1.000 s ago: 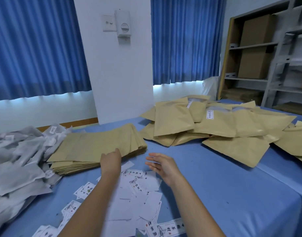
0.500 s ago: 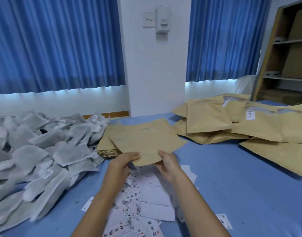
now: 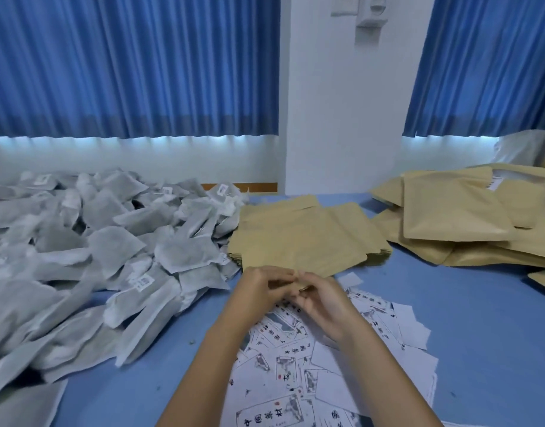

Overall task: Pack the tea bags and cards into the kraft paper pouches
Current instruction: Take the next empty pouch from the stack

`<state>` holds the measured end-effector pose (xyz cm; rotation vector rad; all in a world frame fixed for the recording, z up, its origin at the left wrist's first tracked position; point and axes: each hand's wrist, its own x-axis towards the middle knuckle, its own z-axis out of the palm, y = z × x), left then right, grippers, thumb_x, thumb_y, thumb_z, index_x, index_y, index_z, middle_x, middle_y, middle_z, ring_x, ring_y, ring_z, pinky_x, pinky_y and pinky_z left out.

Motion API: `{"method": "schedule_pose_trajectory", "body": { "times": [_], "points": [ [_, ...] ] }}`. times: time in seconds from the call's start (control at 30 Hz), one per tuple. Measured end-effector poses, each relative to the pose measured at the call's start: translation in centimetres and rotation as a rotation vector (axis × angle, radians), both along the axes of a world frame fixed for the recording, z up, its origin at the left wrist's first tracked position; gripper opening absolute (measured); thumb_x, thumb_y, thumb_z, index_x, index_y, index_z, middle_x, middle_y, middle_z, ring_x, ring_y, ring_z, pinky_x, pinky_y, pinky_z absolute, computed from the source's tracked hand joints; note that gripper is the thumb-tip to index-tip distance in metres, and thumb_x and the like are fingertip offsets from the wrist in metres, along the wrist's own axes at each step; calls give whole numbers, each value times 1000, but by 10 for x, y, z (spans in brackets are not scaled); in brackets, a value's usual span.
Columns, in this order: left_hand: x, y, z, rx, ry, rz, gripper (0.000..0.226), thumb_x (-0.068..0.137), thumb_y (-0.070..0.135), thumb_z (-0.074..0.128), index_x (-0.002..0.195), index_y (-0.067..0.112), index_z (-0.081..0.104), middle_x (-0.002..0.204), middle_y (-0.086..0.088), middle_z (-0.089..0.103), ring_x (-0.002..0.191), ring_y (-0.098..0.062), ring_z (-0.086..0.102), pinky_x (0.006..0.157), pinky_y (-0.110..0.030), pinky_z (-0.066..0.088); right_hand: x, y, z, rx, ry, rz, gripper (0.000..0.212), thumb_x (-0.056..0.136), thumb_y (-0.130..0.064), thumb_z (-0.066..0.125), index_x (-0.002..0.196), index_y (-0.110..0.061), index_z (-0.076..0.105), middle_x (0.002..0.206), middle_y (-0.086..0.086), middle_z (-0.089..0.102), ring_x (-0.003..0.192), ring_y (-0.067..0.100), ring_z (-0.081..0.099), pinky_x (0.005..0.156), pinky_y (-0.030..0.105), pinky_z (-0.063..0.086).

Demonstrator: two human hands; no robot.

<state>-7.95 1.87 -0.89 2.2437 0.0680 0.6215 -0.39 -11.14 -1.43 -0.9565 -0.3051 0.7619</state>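
Gripping: left hand point(image 3: 258, 288) and right hand point(image 3: 325, 300) meet knuckle to knuckle at the near edge of one pouch point(image 3: 295, 241). The fingers of both curl in and pinch that edge. Whether its mouth is parted cannot be told, as the fingers hide it.
Lie from grip: the pouch runs flat away from the hands toward the wall. Its far part rests over the stack point(image 3: 378, 252) of empty ones, and only the near edge is held.
Axis: the broad face is up and skewed a little to the right. Wide-angle view, so which side is longer is uncertain.
Step, judged: working the mouth open, nothing loaded yet.
Left of grip: tea bags point(image 3: 117, 241) lie in a loose heap whose nearest ones sit just beside the stack and near the left hand. That hand reaches them without crossing.
Below grip: cards point(image 3: 295, 374) are scattered under both wrists, close to either hand and more under the right.
Next move, judged: one hand keeps the mouth, the other lets go to fetch. Left for a bag is the shorter path.
Open room: bare table point(image 3: 480, 334) lies right of the hands. The packed pouches point(image 3: 450, 217) are far right, well apart from the grip.
Risk, judged: pulling the pouch back may drag the stack's top sheets, and the cards slide easily.
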Motion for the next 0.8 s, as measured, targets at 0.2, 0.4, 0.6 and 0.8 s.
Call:
{"method": "schedule_pose_trajectory", "body": {
  "times": [0.2,0.4,0.6,0.8],
  "points": [
    [-7,-9,6,39,-5,10,18,84,15,69,100,21,76,98,11,73,88,2,65,79,-17,51,-1,-7,-1,-29,-35,15,20,92,0,51,92,15,65,98,31,65,99,34,65,91,36,54],
    [-6,-29,2,324,-14,200,18,86,14,56,94,18,72,86,0,69,80,-18,59,66,-37,47,-5,-7,2,-45,-67,-3,14,90,10,52,100,13,61,91,20,69,93,26,67,90,35,55],
    [-3,-32,-2,295,-88,260,16,89,10,58,86,2,72,81,-11,68,78,-26,61,70,-42,47,-5,-7,6,-78,-57,-21,24,88,18,42,91,9,64,84,17,69,84,22,69,84,33,57],
    [3,-40,-9,381,29,325,17,90,12,53,97,7,67,96,-5,63,93,-20,56,72,-36,45,-10,4,-3,-205,-144,-141,38,87,14,31,67,-5,58,52,5,57,51,13,55,57,25,50]
  ]
}}
